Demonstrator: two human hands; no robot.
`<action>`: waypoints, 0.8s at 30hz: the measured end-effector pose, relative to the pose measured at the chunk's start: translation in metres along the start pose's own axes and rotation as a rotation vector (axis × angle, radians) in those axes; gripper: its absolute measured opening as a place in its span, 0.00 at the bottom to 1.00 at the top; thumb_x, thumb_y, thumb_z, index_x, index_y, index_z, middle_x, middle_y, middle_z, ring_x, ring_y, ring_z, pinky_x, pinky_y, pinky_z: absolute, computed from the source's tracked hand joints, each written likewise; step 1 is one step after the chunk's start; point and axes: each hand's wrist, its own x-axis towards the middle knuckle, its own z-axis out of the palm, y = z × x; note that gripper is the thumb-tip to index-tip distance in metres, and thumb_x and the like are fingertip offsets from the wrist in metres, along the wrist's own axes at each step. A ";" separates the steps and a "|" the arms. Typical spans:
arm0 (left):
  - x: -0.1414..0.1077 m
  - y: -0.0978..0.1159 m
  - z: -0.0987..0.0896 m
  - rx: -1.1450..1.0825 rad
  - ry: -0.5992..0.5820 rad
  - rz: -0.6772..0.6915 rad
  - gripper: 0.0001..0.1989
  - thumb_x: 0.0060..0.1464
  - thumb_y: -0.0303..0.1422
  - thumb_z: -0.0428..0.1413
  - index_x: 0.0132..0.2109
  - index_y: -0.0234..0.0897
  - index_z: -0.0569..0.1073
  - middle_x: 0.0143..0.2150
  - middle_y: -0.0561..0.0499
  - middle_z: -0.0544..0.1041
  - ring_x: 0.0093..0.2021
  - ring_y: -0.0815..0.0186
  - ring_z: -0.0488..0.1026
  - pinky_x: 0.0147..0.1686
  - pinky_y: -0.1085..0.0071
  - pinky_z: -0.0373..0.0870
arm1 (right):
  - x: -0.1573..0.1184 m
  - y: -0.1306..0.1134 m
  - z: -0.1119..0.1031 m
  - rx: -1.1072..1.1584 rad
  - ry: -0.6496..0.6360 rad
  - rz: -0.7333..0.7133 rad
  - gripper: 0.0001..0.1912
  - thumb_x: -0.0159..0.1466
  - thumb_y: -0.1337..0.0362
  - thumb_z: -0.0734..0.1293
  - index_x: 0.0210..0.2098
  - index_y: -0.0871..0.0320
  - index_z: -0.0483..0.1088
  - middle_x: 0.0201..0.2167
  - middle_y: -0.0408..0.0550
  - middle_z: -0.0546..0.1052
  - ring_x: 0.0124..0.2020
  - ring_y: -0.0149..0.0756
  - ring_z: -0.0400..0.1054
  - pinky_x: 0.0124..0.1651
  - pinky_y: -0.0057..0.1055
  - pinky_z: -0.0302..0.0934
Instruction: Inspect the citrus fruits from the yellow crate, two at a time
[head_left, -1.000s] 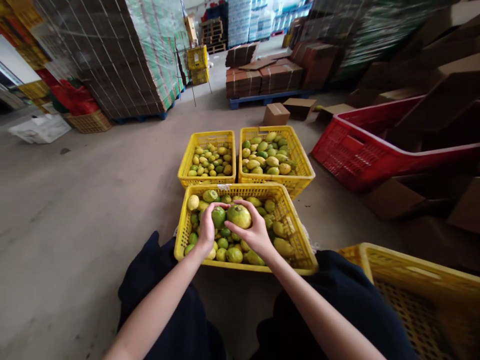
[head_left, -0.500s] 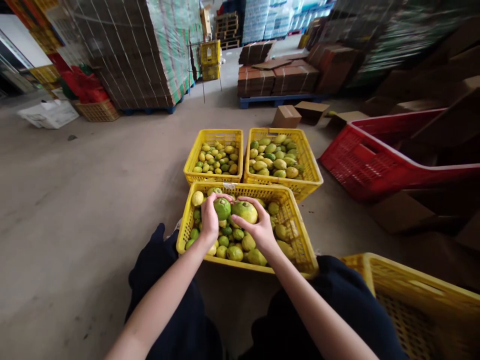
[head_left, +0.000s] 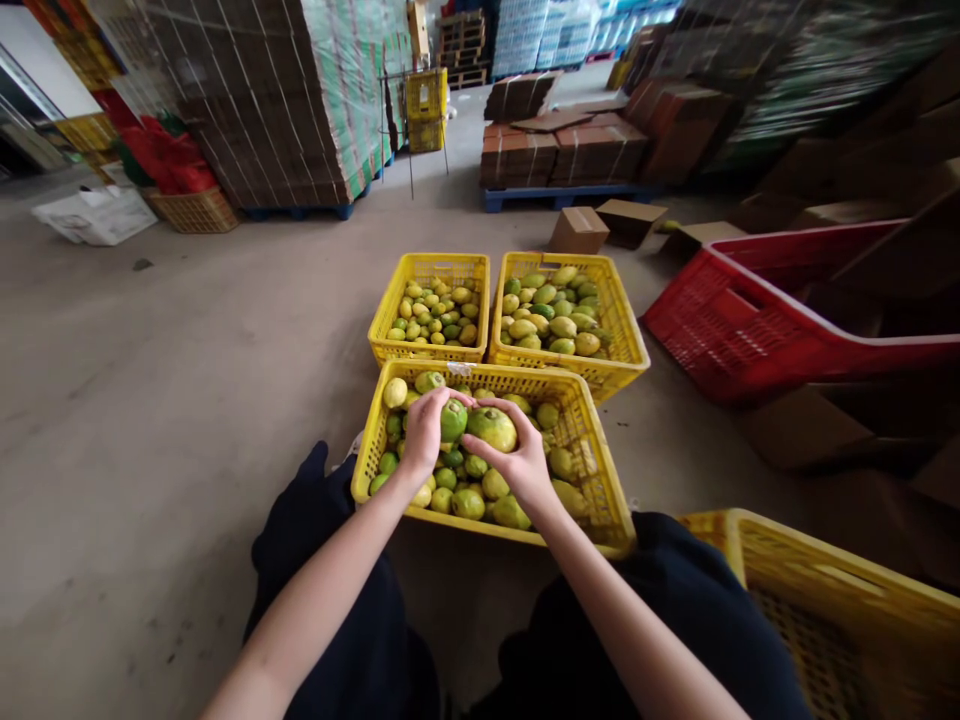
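Note:
Over the near yellow crate (head_left: pixel 607 478), my left hand (head_left: pixel 424 432) is closed around a green lemon (head_left: pixel 453 420). My right hand (head_left: pixel 523 458) grips a larger yellow-green lemon (head_left: pixel 492 430), thumb below and fingers over the top. The two fruits are side by side, stem ends toward me, with the fingertips of both hands close together behind them. Beneath the hands lie several loose green and yellow lemons (head_left: pixel 469 503) in the crate. My fingers and wrists hide part of that pile.
Two more yellow crates of lemons, one at the left (head_left: pixel 379 325) and one at the right (head_left: pixel 630 330), stand just beyond. A red crate (head_left: pixel 712 320) and cardboard boxes (head_left: pixel 579 230) are to the right. Another yellow crate (head_left: pixel 840 570) sits by my right knee.
My left hand has shifted slightly right with the green lemon, bringing it nearer the larger one. My right hand keeps its hold. The camera view has moved a little.

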 end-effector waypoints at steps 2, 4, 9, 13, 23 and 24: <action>-0.001 0.000 -0.001 0.021 -0.005 -0.002 0.16 0.55 0.33 0.44 0.27 0.38 0.75 0.34 0.50 0.77 0.41 0.63 0.72 0.46 0.68 0.63 | 0.000 0.002 0.001 -0.004 0.002 0.011 0.18 0.47 0.66 0.72 0.38 0.53 0.70 0.38 0.42 0.74 0.39 0.37 0.67 0.47 0.34 0.61; -0.002 0.000 -0.002 0.042 -0.007 -0.009 0.16 0.55 0.33 0.44 0.27 0.38 0.75 0.34 0.51 0.77 0.40 0.64 0.72 0.45 0.69 0.64 | -0.001 0.003 0.001 -0.015 0.008 0.011 0.18 0.47 0.66 0.72 0.38 0.53 0.70 0.37 0.42 0.74 0.39 0.37 0.67 0.47 0.34 0.61; -0.003 -0.002 -0.002 0.074 0.014 0.010 0.16 0.56 0.33 0.44 0.30 0.37 0.75 0.32 0.52 0.76 0.38 0.65 0.72 0.43 0.71 0.65 | -0.002 0.006 0.002 -0.060 0.013 -0.042 0.20 0.47 0.64 0.72 0.39 0.54 0.68 0.37 0.43 0.73 0.39 0.38 0.68 0.45 0.36 0.62; -0.004 -0.003 -0.004 0.080 -0.001 0.042 0.16 0.56 0.32 0.45 0.30 0.37 0.76 0.32 0.52 0.76 0.37 0.66 0.71 0.42 0.71 0.65 | -0.002 0.009 0.002 -0.089 0.008 -0.060 0.20 0.47 0.63 0.72 0.40 0.55 0.67 0.38 0.44 0.73 0.40 0.38 0.68 0.46 0.36 0.62; -0.006 -0.001 -0.007 0.182 -0.026 0.078 0.16 0.58 0.33 0.45 0.32 0.37 0.75 0.33 0.51 0.76 0.35 0.67 0.70 0.40 0.73 0.63 | -0.002 0.018 0.002 -0.202 -0.003 -0.105 0.20 0.48 0.65 0.71 0.41 0.55 0.67 0.40 0.46 0.73 0.41 0.40 0.67 0.48 0.38 0.61; -0.007 -0.001 -0.008 0.195 -0.029 0.075 0.16 0.58 0.34 0.45 0.31 0.37 0.75 0.32 0.51 0.76 0.34 0.67 0.70 0.40 0.73 0.63 | -0.002 0.019 0.002 -0.216 -0.007 -0.116 0.21 0.48 0.65 0.71 0.41 0.55 0.67 0.40 0.46 0.72 0.42 0.40 0.67 0.49 0.38 0.60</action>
